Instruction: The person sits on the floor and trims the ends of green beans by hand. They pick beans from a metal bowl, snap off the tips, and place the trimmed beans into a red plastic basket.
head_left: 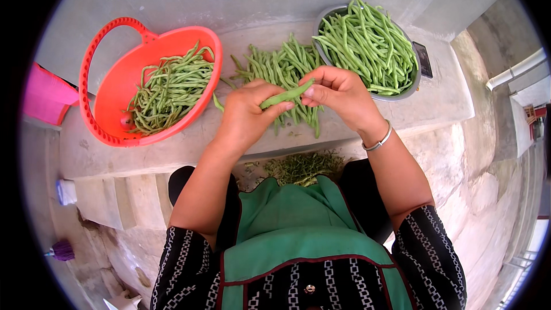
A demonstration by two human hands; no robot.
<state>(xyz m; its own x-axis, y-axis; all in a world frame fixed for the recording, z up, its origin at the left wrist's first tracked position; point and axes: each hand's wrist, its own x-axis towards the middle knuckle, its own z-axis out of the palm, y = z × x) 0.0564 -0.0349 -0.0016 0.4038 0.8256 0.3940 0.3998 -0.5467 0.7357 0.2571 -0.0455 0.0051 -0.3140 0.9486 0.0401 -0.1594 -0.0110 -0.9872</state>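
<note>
A flat green bean (281, 97) is stretched between my two hands above the concrete ledge. My left hand (247, 112) is closed round its lower part, and the tail of the pod shows past the knuckles. At the bean's upper tip, the thumb and fingers of my right hand (338, 93) pinch together. Beneath both hands lies a loose pile of green beans (275, 68). A grey metal basin (414, 83) heaped with beans stands to the right. On the left is a red plastic basket (109, 103) holding more beans, some of them browned.
Trimmed green scraps (304, 167) lie on the ground between my knees. A dark phone-like object (423, 60) rests beside the basin. A small round red thing (126, 119) sits inside the basket. Farther left are a pink container (49, 95) and a purple brush head (62, 250).
</note>
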